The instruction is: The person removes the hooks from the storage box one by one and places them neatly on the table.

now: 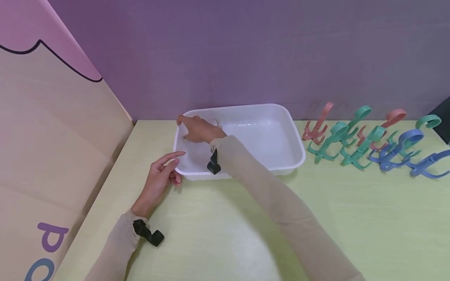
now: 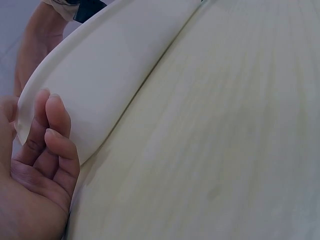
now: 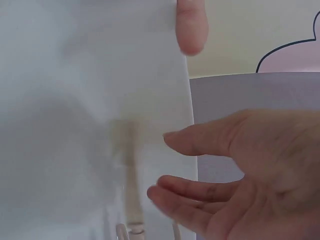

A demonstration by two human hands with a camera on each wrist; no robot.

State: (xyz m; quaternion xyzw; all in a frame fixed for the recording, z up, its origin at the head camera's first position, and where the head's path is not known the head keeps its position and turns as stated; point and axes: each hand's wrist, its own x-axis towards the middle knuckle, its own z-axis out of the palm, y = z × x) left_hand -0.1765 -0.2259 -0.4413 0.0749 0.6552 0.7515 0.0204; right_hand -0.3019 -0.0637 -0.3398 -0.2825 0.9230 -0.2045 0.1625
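Observation:
A white rectangular tray (image 1: 261, 138) stands on the table against the back wall. My left hand (image 1: 159, 179) is at its front left corner, pinching the rim, with fingers curled beneath on the outside. My right hand (image 1: 198, 128) reaches over the tray's left end. In the right wrist view its thumb and fingers are spread apart with nothing between them. Below that hand, inside the tray, lies a pale beige hook-like piece (image 3: 132, 185) with curved prongs at one end. In the head view the right hand covers most of it.
On the right of the table stand several pronged hooks: a red hook (image 1: 318, 124), a green hook (image 1: 330, 142), a blue hook (image 1: 393, 150) and others. A purple wall (image 1: 225, 54) rises behind the tray, and a printed panel (image 1: 59, 128) borders the left. A dark object (image 1: 443, 119) sits at the far right.

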